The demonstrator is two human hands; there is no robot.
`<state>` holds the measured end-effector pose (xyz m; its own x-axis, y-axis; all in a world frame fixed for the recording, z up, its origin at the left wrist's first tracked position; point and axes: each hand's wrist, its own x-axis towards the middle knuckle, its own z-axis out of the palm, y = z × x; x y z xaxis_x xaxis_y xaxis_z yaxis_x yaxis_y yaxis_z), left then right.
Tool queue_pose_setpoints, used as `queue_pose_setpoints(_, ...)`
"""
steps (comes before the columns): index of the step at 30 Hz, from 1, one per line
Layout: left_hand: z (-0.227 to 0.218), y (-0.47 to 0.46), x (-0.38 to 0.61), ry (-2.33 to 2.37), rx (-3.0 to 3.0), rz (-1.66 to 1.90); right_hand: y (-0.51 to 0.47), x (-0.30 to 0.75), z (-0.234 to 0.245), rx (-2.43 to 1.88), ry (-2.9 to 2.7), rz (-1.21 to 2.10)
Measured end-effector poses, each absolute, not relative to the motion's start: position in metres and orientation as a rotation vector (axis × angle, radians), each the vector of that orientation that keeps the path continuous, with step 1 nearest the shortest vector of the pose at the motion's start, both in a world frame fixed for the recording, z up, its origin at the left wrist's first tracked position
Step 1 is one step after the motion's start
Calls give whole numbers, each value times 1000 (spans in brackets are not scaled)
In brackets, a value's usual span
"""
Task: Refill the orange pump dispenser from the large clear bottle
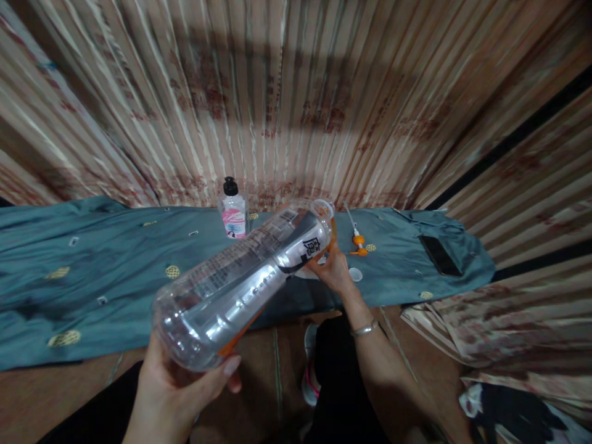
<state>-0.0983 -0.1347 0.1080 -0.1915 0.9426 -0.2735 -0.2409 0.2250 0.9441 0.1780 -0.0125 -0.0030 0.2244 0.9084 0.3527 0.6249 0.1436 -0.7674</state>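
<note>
A large clear plastic bottle (222,290) with a printed label slants across the middle, its uncapped mouth up and to the right. My left hand (180,382) is wrapped around its base, thumb along the underside. My right hand (333,270), wearing a silver bracelet on the wrist, is closed at the label end near the neck; its fingers are partly hidden behind the bottle. Just right of it lies an orange pump head (357,242) with a thin dip tube. A small white round cap (355,274) rests beside my right wrist.
A small bottle (234,213) with a black top and pink label stands at the back of the narrow, green cloth-covered table (124,265). A dark phone-like slab (440,255) lies at the right. Pleated curtains (259,92) hang behind and at the right.
</note>
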Motion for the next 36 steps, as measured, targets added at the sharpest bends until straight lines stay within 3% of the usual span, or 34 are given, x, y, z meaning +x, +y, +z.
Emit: queue_pose_setpoints(36,107,-134,-98,1340,709,1246,-12,179,-2,-1582,-1473,385)
